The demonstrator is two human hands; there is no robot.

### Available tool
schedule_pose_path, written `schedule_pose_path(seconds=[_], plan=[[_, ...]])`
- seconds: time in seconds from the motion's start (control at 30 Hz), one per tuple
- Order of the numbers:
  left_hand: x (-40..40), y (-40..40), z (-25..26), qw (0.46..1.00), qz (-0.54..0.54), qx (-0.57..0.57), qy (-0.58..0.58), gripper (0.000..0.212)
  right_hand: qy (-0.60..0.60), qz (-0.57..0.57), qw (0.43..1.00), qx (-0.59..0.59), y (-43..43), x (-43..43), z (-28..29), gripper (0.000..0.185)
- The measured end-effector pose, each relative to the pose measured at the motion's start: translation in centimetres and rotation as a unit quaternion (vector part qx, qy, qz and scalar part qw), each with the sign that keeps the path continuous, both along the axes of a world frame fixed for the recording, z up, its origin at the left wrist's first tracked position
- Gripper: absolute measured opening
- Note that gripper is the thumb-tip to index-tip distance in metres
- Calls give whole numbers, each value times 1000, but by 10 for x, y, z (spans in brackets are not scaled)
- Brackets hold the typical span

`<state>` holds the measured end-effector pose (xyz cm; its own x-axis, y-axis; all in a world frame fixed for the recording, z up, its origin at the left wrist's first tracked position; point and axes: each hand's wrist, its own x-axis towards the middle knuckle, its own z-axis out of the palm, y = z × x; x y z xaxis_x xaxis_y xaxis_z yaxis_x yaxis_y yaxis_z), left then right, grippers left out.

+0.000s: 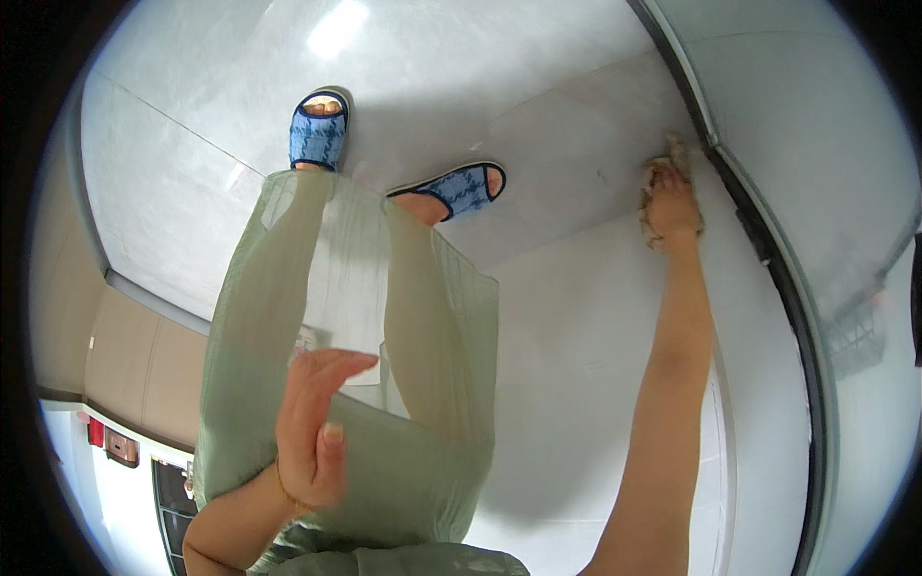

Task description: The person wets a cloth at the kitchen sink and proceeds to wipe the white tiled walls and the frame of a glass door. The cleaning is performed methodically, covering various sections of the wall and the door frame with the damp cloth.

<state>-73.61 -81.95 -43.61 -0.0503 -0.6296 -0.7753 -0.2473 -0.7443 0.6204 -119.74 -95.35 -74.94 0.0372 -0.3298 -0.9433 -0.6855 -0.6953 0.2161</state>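
Observation:
At the right of the head view, my right hand (671,205) rests on a brownish, crumpled cloth (652,237) against the pale tiled floor (562,309). The cloth sits close to a dark baseboard strip (749,227), and part of it sticks out past my fingertips. Most of the cloth is hidden beneath my palm. My left hand (310,425) hangs in front of my pale green skirt (432,461), its fingers bent with the thumb apart, holding nothing. A thin band circles the left wrist.
My feet stand on the floor in a blue checked slipper (319,137) and a matching slipper (457,191). A smooth, pale wall panel (799,129) rises beyond the baseboard at right. Beige cabinet fronts (137,353) run along the left, with wall items farther behind.

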Motion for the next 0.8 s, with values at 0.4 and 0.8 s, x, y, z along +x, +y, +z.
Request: schedule_pose_path(seconds=[0.4, 0.8], plan=[[33, 54, 37, 993, -73, -78, -43, 27, -14, 94, 993, -70, 37, -11, 169, 53], [132, 44, 222, 970, -148, -169, -97, 23, 52, 33, 986, -154, 38, 14, 480, 48]])
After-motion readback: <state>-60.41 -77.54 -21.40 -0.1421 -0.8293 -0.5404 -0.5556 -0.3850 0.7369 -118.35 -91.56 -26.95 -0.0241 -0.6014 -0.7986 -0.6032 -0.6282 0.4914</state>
